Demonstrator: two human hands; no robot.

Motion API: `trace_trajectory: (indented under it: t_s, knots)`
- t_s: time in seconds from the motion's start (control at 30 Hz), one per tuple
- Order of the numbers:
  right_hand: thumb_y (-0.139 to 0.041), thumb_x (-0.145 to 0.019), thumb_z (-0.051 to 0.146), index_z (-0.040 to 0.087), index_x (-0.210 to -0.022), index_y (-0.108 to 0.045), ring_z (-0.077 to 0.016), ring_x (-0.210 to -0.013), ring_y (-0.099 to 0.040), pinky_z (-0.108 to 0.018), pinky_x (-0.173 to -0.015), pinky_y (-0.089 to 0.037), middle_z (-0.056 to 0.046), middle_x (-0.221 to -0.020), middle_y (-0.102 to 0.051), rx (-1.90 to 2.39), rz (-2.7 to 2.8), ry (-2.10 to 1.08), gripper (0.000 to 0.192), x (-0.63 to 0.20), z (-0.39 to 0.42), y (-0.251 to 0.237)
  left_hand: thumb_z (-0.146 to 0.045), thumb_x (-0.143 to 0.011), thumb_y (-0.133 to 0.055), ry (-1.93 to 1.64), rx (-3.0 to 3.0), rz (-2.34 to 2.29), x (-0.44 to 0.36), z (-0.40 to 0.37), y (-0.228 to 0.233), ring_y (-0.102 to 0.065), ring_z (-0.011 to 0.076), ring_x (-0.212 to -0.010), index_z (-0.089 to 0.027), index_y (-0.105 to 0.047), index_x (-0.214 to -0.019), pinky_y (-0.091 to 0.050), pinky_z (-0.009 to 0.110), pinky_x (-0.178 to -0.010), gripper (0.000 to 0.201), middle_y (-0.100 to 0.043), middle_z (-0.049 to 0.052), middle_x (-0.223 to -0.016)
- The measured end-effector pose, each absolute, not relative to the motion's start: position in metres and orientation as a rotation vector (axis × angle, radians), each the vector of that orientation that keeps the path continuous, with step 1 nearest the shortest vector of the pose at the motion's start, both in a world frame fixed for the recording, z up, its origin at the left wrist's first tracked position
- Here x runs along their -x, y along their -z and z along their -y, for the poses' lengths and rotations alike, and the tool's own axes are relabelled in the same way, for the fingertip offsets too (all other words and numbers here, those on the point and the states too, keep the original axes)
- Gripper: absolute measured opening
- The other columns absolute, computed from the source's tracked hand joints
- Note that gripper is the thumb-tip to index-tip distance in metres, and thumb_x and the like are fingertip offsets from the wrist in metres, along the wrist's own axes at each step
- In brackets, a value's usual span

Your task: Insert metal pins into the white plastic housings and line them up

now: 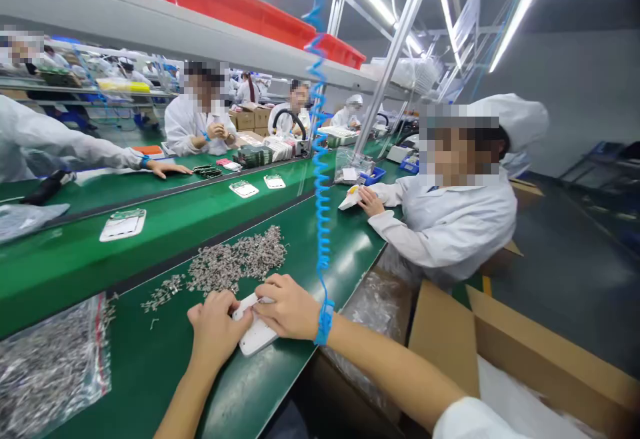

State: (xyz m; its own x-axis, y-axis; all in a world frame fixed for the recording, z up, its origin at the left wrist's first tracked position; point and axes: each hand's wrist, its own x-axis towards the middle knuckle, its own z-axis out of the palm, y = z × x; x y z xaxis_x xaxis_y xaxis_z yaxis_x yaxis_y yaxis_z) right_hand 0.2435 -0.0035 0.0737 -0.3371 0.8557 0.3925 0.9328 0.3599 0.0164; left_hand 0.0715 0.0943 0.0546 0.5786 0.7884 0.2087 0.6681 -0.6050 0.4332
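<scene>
A white plastic housing (257, 336) with rounded corners lies on the green bench in front of me. My left hand (218, 324) grips its left edge, with the thumb on its upper face. My right hand (287, 307) bends over the far right part of the housing, fingers pinched together at its surface. Whatever small part sits between those fingertips is hidden. A blue coiled wrist strap (325, 322) is around my right wrist. Just beyond the housing spreads a heap of small silvery metal parts (237, 260).
A clear bag of metal parts (55, 366) lies at the left. White panels with circuit boards (123, 224) rest on the green conveyor (175, 216). At right, a co-worker (450, 212) holds a white piece; an open cardboard box (450, 339) stands below. The blue coiled cord (323, 212) hangs ahead.
</scene>
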Motion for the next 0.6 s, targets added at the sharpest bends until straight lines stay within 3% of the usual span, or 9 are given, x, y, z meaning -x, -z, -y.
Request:
trace_trajectory:
  t_s: [0.47, 0.6]
  knots:
    - [-0.053, -0.098, 0.027, 0.019, -0.099, -0.067, -0.0224, -0.107, -0.048, -0.040, -0.087, -0.034, -0.006, -0.106, -0.063, 1.592, 2.231, 0.374, 0.016, -0.233, 0.010, -0.071, -0.028, -0.083, -0.056, -0.656, -2.633, -1.152, -0.069, -0.084, -0.054, -0.055, 0.0204, -0.085, -0.019, -0.050, -0.070, -0.026, 0.039, -0.079, 0.017, -0.058, 0.001, -0.076]
    - [-0.055, -0.096, 0.028, 0.024, -0.103, -0.071, -0.0257, -0.111, -0.047, -0.043, -0.090, -0.035, -0.006, -0.114, -0.065, 1.507, 2.148, 0.347, 0.018, -0.233, 0.013, -0.068, -0.026, -0.083, -0.057, -0.681, -2.661, -1.142, -0.068, -0.083, -0.054, -0.055, 0.0213, -0.085, -0.019, -0.051, -0.070, -0.026, 0.039, -0.079, 0.016, -0.059, 0.002, -0.076]
